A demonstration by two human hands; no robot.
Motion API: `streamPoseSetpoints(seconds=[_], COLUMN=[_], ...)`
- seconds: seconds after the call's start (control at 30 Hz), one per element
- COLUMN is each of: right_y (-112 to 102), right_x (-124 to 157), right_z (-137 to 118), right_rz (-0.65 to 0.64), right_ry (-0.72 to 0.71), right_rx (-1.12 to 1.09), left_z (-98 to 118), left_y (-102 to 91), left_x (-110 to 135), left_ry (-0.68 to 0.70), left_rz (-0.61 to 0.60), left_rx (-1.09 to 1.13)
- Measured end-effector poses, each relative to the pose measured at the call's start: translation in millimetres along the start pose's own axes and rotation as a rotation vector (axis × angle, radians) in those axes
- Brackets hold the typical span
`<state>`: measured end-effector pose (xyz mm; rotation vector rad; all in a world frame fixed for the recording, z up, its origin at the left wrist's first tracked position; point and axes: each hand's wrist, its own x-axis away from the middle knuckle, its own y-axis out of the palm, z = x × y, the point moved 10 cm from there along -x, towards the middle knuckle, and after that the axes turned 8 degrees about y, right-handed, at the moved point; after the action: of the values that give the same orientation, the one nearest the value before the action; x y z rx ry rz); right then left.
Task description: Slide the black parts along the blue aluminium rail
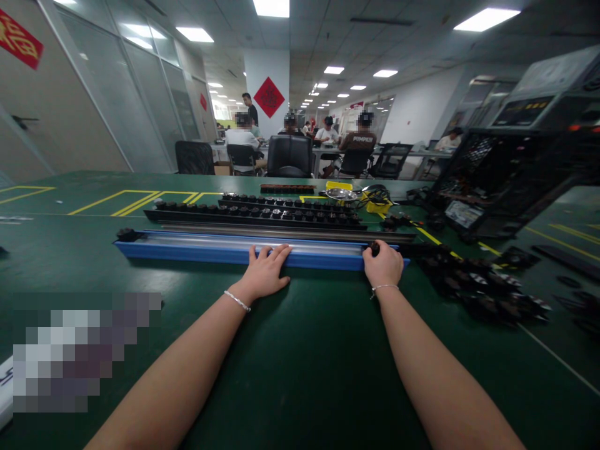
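Observation:
A long blue rail (187, 250) with a metal channel lies across the green table in front of me. My left hand (265, 273) rests on its near edge, fingers stretched flat over the rim. My right hand (383, 264) is closed near the rail's right end, pinching a small black part (375, 249) at the channel. A black part (125, 234) sits at the rail's left end. Behind the rail lie black rails (253, 215) filled with several black knobs.
A heap of loose black parts (478, 284) lies to the right. A black open computer case (501, 175) stands at the right rear. A metal bowl (341, 194) and yellow items sit behind the rails. People sit at desks far behind.

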<state>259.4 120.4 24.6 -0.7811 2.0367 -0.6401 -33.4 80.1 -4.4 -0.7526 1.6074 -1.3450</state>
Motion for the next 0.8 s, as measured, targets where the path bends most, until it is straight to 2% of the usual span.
streamPoseSetpoints(seconds=[0.37,0.8], right_y=[-3.2,-6.4], right_x=[-1.1,-1.7], right_z=[3.5,7.2], right_rz=[0.01,0.004], right_ry=[0.02,0.056], right_rx=[-0.004,-0.005], left_z=[0.2,0.2], left_y=[-0.8,-0.9], left_x=[0.5,0.5], left_ry=[0.013,-0.003], left_rz=[0.026,-0.009], left_rx=[0.013,0.014])
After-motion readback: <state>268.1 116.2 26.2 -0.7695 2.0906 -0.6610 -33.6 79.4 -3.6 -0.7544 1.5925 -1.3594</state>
